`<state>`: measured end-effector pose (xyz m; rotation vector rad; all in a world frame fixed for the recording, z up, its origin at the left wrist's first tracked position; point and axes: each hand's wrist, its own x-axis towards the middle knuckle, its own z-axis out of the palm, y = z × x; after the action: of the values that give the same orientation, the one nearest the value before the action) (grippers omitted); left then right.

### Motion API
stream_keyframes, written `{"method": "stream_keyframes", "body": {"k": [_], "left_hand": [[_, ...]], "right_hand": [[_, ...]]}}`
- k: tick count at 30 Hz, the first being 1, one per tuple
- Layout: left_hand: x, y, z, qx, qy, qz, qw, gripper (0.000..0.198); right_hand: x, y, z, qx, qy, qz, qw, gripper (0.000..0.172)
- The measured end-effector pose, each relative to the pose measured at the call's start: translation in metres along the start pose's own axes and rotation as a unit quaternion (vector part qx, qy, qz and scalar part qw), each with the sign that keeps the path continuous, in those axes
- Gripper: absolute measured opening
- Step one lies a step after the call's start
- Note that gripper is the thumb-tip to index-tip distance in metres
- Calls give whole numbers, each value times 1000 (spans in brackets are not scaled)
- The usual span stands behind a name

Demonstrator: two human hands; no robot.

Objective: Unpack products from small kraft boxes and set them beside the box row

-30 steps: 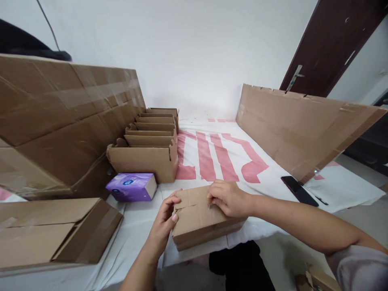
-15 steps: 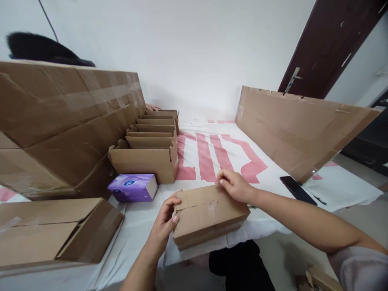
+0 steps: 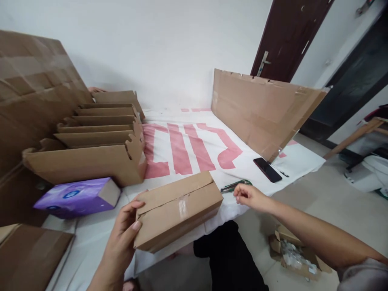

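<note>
A closed brown cardboard box (image 3: 178,208) with a strip of clear tape on its top lies at the near edge of the white table cover (image 3: 194,121). My left hand (image 3: 123,238) grips the box's left end, thumb on top. My right hand (image 3: 248,196) hovers to the right of the box, fingers loosely curled and holding nothing, right beside green-handled scissors (image 3: 235,185) lying on the cover.
A row of open folded cartons (image 3: 93,153) stands at the left, with a purple tissue pack (image 3: 77,197) in front. Cardboard sheets (image 3: 260,109) lean at both sides. A black phone (image 3: 267,169) lies at the right. A torn box (image 3: 295,252) sits on the floor.
My right hand left the box top and moved right, toward the scissors. My view swung to the right. The left hand kept its hold on the box.
</note>
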<state>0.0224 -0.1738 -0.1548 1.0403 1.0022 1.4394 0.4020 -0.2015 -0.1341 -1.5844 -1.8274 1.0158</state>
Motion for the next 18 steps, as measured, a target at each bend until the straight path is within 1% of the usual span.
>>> {"method": "stream_keyframes", "body": {"k": [3,6,9,11,13,16,17,18], "left_hand": [[-2,3,5,-2,10,-9,1000,42],[-4,7,8,-1,18,-15,1000,42],[-6,9,10,-2,19,-17,1000,41],[-5,8,9,1,18,-14,1000,41],[-4,7,6,7,20,-11,1000,42],[0,3,1,12,11,-13,1000,45],[1,2,0,12,4,-15,1000,46],[2,2,-2,11,-3,-17,1000,46]], "right_hand": [[-9,20,21,-46,-11,28,999,6],[-9,24,34,-118,-3,39,992,13],[-6,20,36,-188,6,38,981,21],[-6,18,33,-215,9,27,976,30],[-8,19,32,-248,0,-27,968,34],[-16,23,33,-304,-28,-141,942,26],[-18,24,33,-314,-29,-160,935,25],[-20,25,34,-314,-23,-164,935,24]]}}
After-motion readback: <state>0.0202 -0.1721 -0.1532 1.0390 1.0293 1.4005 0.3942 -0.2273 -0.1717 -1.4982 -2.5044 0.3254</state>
